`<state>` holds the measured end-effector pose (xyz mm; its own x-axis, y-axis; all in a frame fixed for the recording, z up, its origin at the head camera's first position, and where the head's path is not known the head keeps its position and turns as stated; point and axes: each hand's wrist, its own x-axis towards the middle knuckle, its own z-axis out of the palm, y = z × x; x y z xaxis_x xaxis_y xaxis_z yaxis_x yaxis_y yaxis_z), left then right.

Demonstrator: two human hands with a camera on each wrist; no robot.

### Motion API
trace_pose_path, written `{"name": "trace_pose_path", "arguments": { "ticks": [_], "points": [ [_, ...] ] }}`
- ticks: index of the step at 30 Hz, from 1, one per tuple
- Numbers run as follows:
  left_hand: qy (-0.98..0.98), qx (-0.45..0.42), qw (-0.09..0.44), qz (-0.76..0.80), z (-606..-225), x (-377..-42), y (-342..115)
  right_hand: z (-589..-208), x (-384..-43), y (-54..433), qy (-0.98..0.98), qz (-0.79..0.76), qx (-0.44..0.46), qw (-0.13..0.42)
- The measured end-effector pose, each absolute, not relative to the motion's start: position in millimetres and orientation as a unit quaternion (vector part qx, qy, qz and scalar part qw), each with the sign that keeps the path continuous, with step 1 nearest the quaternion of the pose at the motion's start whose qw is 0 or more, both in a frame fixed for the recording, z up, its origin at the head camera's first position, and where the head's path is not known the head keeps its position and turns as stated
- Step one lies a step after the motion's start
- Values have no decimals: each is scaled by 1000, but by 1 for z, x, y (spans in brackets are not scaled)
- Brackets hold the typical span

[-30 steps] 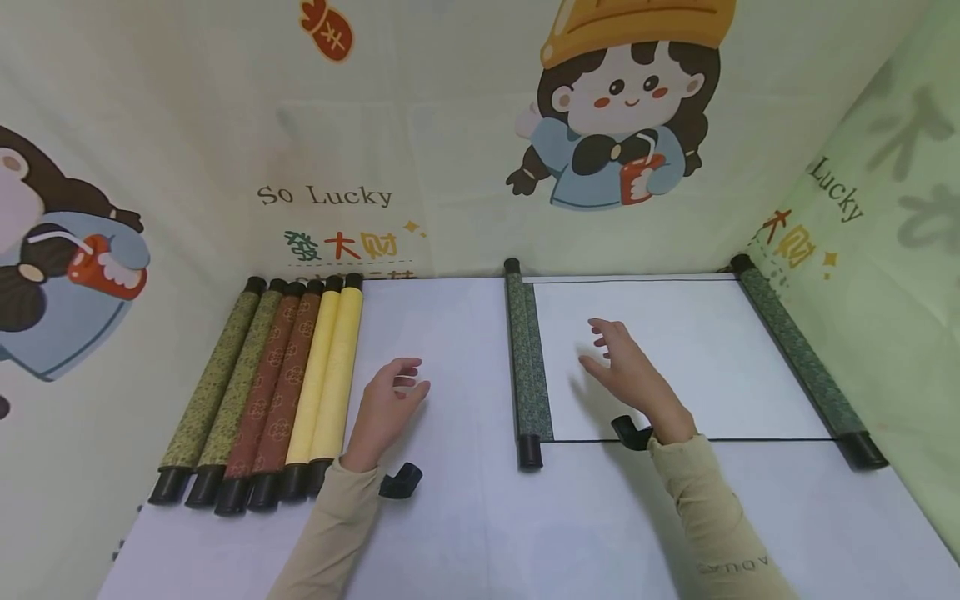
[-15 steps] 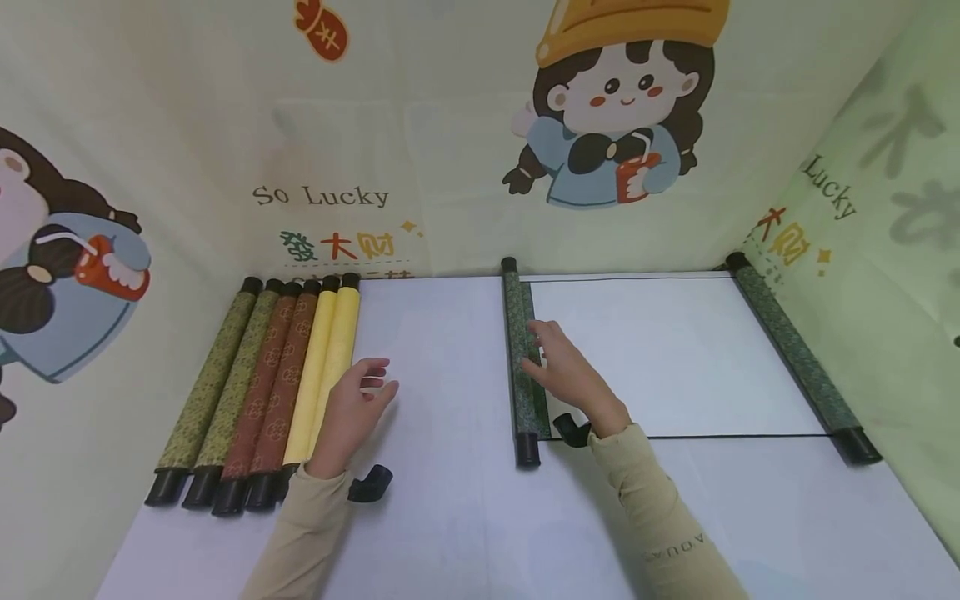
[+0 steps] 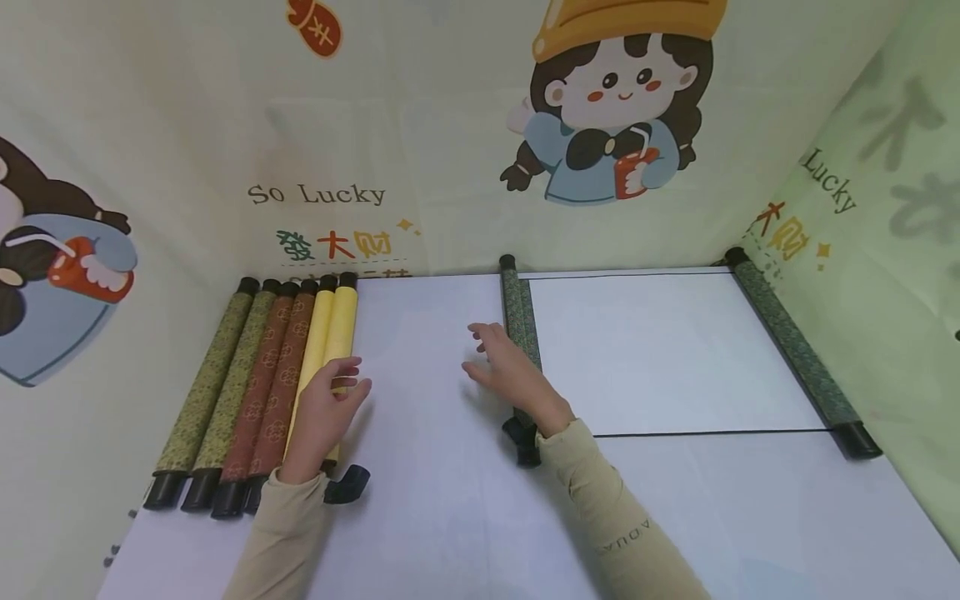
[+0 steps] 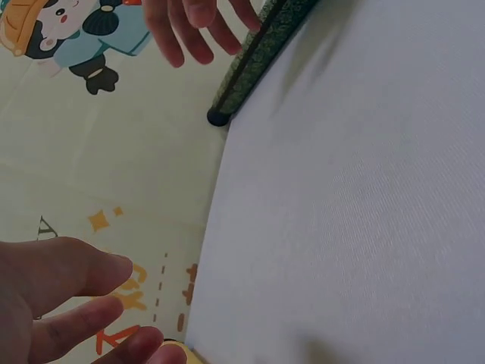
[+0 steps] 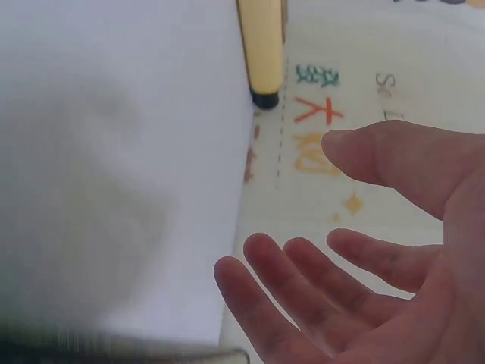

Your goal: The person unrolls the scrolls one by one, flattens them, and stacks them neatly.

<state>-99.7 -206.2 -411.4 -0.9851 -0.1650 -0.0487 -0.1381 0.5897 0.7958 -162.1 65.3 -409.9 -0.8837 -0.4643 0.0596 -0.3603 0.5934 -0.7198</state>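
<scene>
There are six rolls (image 3: 262, 379), two green rollers (image 3: 793, 342), one sheet (image 3: 675, 350), two hands (image 3: 318, 417) (image 3: 515, 372).

White tabletop (image 3: 435, 533) | rear backdrop (image 3: 450, 167), pale: hatted cartoon figure (image 3: 622, 79) with red cup (image 3: 628, 177); black “So Lucky” lettering (image 3: 316, 194) above green, red, yellow characters (image 3: 333, 244) | left backdrop (image 3: 67, 450): cropped cartoon figure (image 3: 63, 312) | right backdrop (image 3: 926, 417): greenish, grey blotches (image 3: 926, 212)
</scene>
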Motion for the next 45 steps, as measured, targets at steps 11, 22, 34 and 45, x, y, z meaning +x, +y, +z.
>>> {"name": "trace_pose_path", "arguments": {
  "ticks": [11, 22, 34, 45],
  "points": [
    [-910, 85, 30, -405, -403, -93, -224, -411, -152, -5, 892, -374, -237, 92],
    [-928, 69, 51, -363, -394, -99, -241, -418, -151, -46, 892, -374, -240, 79],
    [-936, 89, 42, -338, -399, -112, -262, -429, -140, -87, 866, -446, -210, 81],
    [-939, 84, 15, -334, -404, -118, -271, -440, -128, -112, 864, -451, -184, 128]
  ]
}}
